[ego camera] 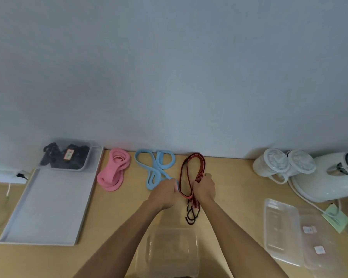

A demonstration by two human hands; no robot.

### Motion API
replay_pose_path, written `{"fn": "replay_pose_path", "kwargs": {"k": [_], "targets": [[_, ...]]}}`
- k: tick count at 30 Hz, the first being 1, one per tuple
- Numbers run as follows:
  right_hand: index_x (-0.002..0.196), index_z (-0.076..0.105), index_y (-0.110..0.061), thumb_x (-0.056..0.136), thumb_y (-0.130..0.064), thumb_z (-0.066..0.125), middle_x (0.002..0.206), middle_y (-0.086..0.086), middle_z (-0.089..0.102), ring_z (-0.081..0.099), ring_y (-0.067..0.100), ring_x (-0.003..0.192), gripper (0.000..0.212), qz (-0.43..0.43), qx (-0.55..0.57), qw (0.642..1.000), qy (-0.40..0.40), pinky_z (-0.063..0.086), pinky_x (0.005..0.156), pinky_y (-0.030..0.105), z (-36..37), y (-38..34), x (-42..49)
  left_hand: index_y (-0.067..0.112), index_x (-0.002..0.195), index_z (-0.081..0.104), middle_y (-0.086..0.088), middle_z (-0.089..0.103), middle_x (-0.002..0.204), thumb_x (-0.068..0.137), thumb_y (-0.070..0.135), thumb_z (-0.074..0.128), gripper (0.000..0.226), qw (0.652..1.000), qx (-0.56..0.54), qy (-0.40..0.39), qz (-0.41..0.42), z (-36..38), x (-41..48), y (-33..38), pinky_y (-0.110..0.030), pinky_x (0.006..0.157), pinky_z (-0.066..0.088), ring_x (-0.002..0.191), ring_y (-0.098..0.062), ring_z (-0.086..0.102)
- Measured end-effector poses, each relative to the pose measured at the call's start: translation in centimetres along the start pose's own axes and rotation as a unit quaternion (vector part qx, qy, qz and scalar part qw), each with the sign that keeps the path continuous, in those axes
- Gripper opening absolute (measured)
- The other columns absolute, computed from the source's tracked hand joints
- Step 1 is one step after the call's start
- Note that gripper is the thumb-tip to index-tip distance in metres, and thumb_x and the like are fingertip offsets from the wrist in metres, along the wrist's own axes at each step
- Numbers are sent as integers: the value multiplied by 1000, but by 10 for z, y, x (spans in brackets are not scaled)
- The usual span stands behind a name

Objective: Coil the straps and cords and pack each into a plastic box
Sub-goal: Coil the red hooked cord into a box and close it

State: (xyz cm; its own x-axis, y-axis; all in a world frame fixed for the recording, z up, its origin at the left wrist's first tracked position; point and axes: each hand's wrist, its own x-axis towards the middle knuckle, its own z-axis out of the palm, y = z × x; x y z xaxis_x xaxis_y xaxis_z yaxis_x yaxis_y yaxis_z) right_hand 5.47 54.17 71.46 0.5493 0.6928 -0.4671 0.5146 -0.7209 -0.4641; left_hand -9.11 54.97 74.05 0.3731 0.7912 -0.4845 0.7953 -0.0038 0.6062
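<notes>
Coiling the red-and-black hooked cord (199,176), mid-table just right of the blue strap (161,164), seems the step in hand, left hand (165,194) and right hand (204,188) each clenched round its loops; next, folding it smaller for the near clear box (195,247).

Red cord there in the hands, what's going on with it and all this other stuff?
A person holds the red and black cord bunched in long loops, gripping it with the left hand and the right hand; its hooks lie on the table. A clear plastic box waits nearest the person. The pink strap and blue strap lie loose by the wall. A box of black straps sits on the white tray.
</notes>
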Motion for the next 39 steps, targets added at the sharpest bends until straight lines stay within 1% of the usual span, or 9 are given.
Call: {"fn": "replay_pose_path", "kwargs": {"k": [7, 9, 12, 17, 22, 29, 34, 36, 39], "targets": [[95, 46, -5, 81, -1, 49, 101, 12, 48, 43, 21, 76, 14, -119, 56, 991, 38, 35, 67, 29, -26, 6, 0, 19, 74, 37, 1, 42, 77, 88, 8, 40, 18, 999, 3, 25, 30, -15, 14, 15, -34, 64, 38, 63, -13, 39], [90, 42, -7, 83, 0, 48, 94, 11, 48, 43, 21, 73, 12, -162, 66, 984, 44, 35, 62, 31, -37, 7, -2, 15, 89, 44, -2, 45, 92, 90, 10, 41, 6, 998, 9, 51, 38, -18, 15, 24, -37, 68, 44, 69, -17, 45], [87, 38, -8, 87, -4, 47, 72, 5, 52, 47, 19, 61, 10, -200, 79, 976, 20, 33, 50, 30, -53, 7, -7, 13, 126, 40, -4, 42, 115, 90, 12, 46, 37, 992, 17, 119, 51, -20, 16, 40, -40, 71, 52, 84, -23, 53], [84, 37, -13, 89, -8, 49, 66, -1, 49, 46, 14, 56, 14, -262, 102, 960, 20, 33, 50, 26, -72, 4, -17, 10, 111, 43, -5, 41, 110, 83, 6, 53, 30, 967, 24, 230, 108, -25, 3, 70, -33, 62, 48, 85, -20, 47], [82, 40, -18, 89, -11, 55, 68, -4, 49, 43, 10, 56, 19, -307, 131, 943, -13, 36, 53, 22, -84, -1, -30, 15, 129, 48, -7, 40, 120, 82, 11, 62, 48, 944, 65, 281, 158, -31, -8, 76, -27, 65, 48, 93, -18, 51], [97, 53, -24, 80, -3, 63, 83, -6, 59, 53, 3, 68, 29, -303, 204, 927, -86, 44, 64, 15, -106, -8, -51, 17, 115, 56, 0, 54, 107, 96, 17, 42, 23, 946, 92, 245, 194, -40, -22, 81, -29, 71, 42, 94, -17, 50], [91, 56, -16, 77, -9, 61, 84, 2, 65, 62, 23, 75, 17, -303, 36, 945, -122, 54, 67, 39, -116, 5, -51, 16, 98, 52, 0, 54, 91, 93, 11, 40, 14, 955, -31, 255, 151, -51, -32, 80, -29, 66, 43, 77, -16, 52], [92, 53, -18, 80, -11, 60, 79, 1, 62, 60, 20, 70, 16, -305, 32, 944, -121, 53, 64, 34, -116, 8, -52, 15, 97, 52, -2, 55, 91, 91, 10, 41, 14, 961, -32, 243, 125, -55, -36, 78, -30, 66, 43, 80, -18, 53], [95, 51, -21, 86, -13, 58, 73, -9, 54, 50, 6, 63, 14, -326, 23, 939, -112, 38, 57, 15, -117, 7, -56, 16, 109, 51, -2, 55, 103, 85, 10, 44, 26, 961, 149, 210, 102, -57, -42, 75, -31, 77, 40, 101, -23, 46]]}}
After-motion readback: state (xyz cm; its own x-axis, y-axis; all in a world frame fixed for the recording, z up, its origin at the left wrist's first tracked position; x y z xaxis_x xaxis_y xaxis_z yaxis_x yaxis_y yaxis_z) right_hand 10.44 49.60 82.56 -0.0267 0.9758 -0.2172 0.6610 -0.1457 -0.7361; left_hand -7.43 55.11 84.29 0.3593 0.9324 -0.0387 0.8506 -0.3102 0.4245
